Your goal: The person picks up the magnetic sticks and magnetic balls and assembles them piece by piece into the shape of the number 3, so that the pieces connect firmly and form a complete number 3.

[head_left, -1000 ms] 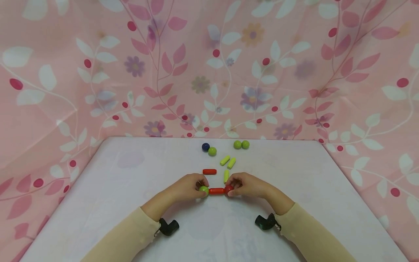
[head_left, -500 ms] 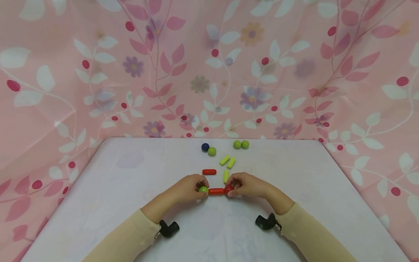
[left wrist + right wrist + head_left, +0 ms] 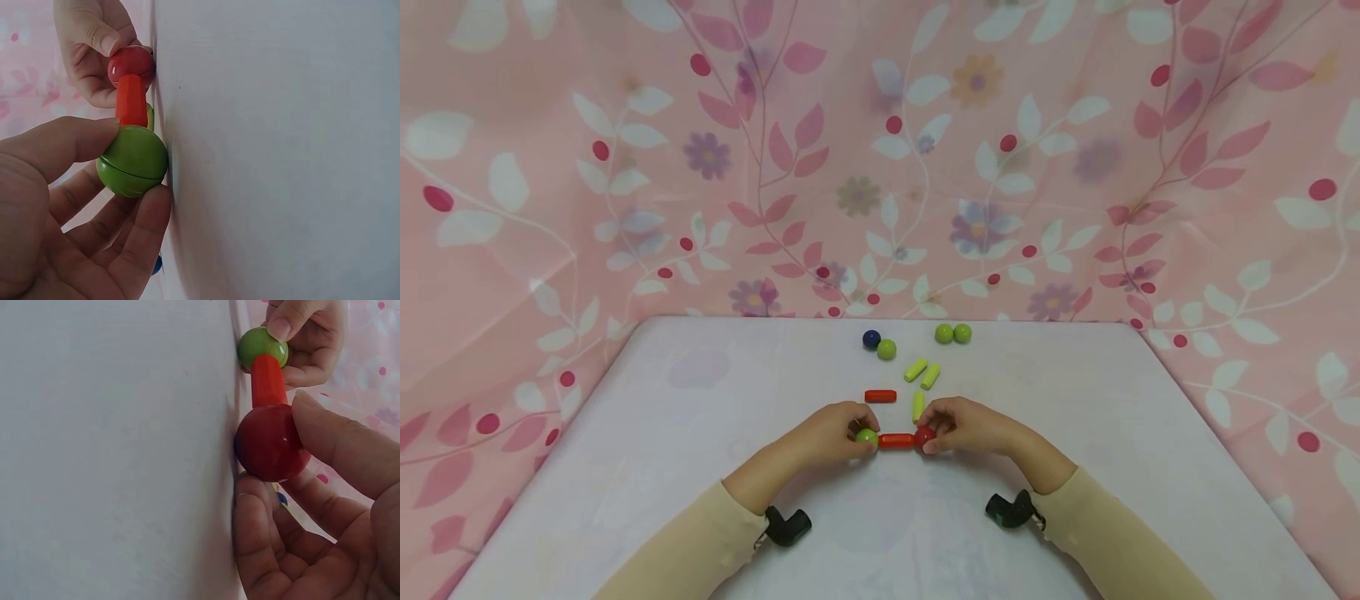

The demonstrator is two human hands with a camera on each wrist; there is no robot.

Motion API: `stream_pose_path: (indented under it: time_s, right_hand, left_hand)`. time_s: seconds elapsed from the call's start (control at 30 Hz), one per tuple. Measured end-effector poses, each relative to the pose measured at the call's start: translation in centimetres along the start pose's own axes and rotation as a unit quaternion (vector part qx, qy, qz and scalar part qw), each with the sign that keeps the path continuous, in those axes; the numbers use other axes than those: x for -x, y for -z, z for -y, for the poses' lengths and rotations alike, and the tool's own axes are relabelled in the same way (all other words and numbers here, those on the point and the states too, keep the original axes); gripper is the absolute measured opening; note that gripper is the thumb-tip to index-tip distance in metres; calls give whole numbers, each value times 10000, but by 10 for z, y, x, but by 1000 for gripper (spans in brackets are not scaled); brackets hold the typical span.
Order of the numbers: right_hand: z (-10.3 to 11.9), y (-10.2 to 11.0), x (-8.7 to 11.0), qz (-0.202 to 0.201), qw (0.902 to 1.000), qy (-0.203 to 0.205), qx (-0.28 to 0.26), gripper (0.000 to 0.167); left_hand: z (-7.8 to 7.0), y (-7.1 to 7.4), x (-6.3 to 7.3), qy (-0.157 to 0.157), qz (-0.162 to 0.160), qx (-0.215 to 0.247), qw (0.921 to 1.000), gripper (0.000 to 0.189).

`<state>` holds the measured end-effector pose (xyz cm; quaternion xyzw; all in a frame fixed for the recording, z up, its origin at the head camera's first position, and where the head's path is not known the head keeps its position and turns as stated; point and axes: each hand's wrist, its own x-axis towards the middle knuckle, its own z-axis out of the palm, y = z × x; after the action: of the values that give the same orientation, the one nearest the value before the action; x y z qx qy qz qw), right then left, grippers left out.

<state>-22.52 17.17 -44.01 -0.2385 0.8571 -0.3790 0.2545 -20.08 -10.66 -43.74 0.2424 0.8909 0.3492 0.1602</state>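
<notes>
Three joined pieces lie in a row between a person's hands, low over the near-middle of a white-covered table point(image 3: 865, 533): a held green ball point(image 3: 132, 162), a bright red rod point(image 3: 896, 442) and a red ball point(image 3: 270, 442). We see the left hand point(image 3: 835, 433) pinching the green ball between thumb and fingertips, and the right hand point(image 3: 962, 425) pinching the red ball the same way; we cannot tell whether the row touches the table. We judge the pieces light, stiff and hard to break, but glossy and likely to roll or slip — so the best hold is at the widest part of each ball, thumb opposite fingers, with the rod left straight between. Counting everything, we find four green balls, one held and three loose at the back point(image 3: 887, 349) point(image 3: 943, 333) point(image 3: 962, 333); one red ball; one navy ball point(image 3: 871, 339), beside a loose green one; two red rods, the second point(image 3: 880, 397) lying just beyond the hands; and three yellow-green rods point(image 3: 916, 370) point(image 3: 931, 376) point(image 3: 918, 407) — the nearest by the right fingertips.
</notes>
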Motion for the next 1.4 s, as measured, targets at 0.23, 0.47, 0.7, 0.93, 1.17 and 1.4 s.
stream_pose_path:
  time_s: [0.23, 0.47, 0.7, 0.93, 1.17, 1.4]
  right_hand:
    - [5, 8, 2, 143, 9993, 141, 311, 28]
    - [8, 19, 1, -221, 9985, 253, 432, 19]
    - [5, 18, -11, -816, 9965, -170, 65, 19]
    - [7, 15, -21, -1236, 9884, -875, -84, 22]
    - [9, 11, -30, -1368, 9824, -1272, -13, 28]
    - [11, 5, -35, -1488, 9787, -1409, 147, 31]
  left_hand:
    - [0, 0, 1, 28, 0, -1, 10000, 16]
    - [0, 0, 2, 20, -17, 0, 10000, 17]
    - [-1, 1, 2, 0, -22, 23, 10000, 16]
    - [-1, 1, 2, -53, -22, 37, 10000, 17]
    - [-3, 1, 2, -64, -32, 15, 10000, 16]
    - [-2, 0, 2, -18, -22, 1, 10000, 16]
